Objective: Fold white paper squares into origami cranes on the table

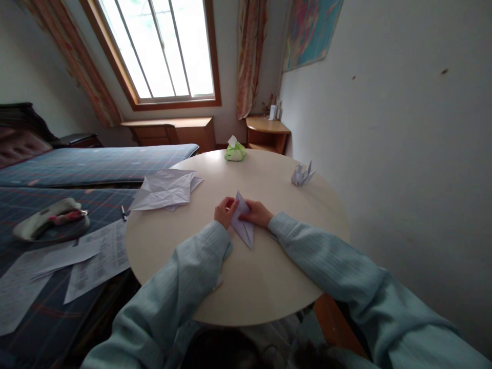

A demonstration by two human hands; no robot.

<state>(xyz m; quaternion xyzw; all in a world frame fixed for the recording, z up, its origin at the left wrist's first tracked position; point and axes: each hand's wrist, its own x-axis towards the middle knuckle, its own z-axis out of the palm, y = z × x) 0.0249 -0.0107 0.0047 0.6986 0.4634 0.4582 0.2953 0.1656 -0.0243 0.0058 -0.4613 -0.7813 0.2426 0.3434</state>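
A folded white paper piece [243, 225], pointed at both ends, lies on the round cream table [246, 287] in front of me. My left hand [225, 211] pinches its upper left edge with curled fingers. My right hand [257, 212] presses and grips its right side, fingers closed on the paper. Both hands meet near the paper's upper tip.
A pile of creased white sheets [165, 190] lies at the table's left. A finished paper figure [302, 174] sits at the right, a green tissue pack [234, 151] at the far edge. A bed [57, 215] with papers, a pen and a pouch [49, 218] is left; a wall is right.
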